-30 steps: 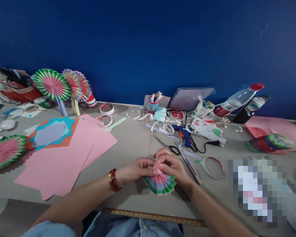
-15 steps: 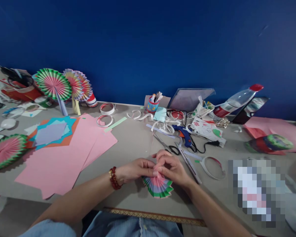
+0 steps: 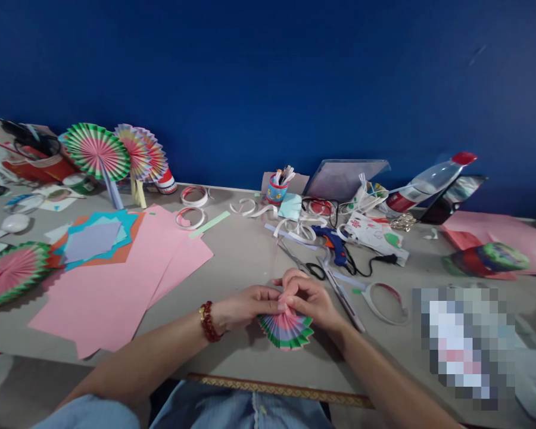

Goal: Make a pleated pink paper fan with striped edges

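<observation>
- Pinching the gathered pink end of the small pleated fan [image 3: 287,333], the left hand [image 3: 252,307] is gripping with thumb and fingers bent.
- The right hand [image 3: 310,301] is gripping that same end from the other side, its fingertips meeting the left thumb; their exact hold is hiding behind the knuckles.
- The fan is hanging between the hands at the near side of the table [image 3: 236,256], its green-edged pleats opening toward the body; whether its rim is touching the table, I cannot tell.
- A loosening pinch could be letting the pleats spring apart, since the visible hold is bearing only on the gathered end; too hard a twist there could be creasing or tearing the paper.
- Just beyond, the scissors [image 3: 300,261] and a long slim tool [image 3: 343,297] are lying close to the right hand, so a sideways sweep could be knocking them.
- Against half a second ago, the fan's lower rim is sitting slightly higher, while both hands are staying almost in place.
- Farther out, the pink sheets [image 3: 107,304] and standing fans [image 3: 97,152] are showing no clear change.
</observation>
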A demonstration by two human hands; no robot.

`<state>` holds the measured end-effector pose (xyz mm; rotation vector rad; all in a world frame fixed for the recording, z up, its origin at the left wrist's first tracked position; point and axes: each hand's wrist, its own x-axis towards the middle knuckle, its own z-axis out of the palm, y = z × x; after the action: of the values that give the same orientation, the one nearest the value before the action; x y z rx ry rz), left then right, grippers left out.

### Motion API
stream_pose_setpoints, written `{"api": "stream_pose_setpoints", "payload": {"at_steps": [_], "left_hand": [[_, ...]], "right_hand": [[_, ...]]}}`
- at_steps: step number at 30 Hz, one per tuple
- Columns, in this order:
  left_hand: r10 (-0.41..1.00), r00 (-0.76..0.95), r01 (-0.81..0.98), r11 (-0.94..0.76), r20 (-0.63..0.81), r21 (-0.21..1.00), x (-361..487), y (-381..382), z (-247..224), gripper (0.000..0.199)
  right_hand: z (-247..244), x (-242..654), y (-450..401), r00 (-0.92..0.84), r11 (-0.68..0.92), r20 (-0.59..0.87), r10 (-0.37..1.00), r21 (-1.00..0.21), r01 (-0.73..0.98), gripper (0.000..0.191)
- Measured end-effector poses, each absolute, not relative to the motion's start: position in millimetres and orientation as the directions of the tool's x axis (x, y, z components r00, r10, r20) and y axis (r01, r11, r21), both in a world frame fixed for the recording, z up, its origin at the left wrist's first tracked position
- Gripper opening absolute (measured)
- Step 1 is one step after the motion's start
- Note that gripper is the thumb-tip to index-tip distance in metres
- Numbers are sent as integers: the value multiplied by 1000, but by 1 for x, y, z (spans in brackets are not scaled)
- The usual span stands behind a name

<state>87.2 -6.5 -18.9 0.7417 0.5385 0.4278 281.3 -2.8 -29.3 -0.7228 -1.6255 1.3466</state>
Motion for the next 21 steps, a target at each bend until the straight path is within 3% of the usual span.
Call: {"api": "stream_pose_setpoints", "payload": {"at_steps": [8, 13, 21], "left_hand": [[532, 808, -252, 703, -256, 665, 90, -9, -23, 42], [553, 797, -280, 696, -245, 662, 90, -9, -22, 40], [556, 768, -158, 644, -317, 749, 87, -4, -17, 49]], "right_hand": [[-41, 285, 3, -422, 136, 139, 896, -990, -38, 28], [-40, 286, 5, -451, 169, 149, 880, -986, 4, 30], [-31, 289, 4, -514, 267, 208, 832, -963, 43, 25]]}}
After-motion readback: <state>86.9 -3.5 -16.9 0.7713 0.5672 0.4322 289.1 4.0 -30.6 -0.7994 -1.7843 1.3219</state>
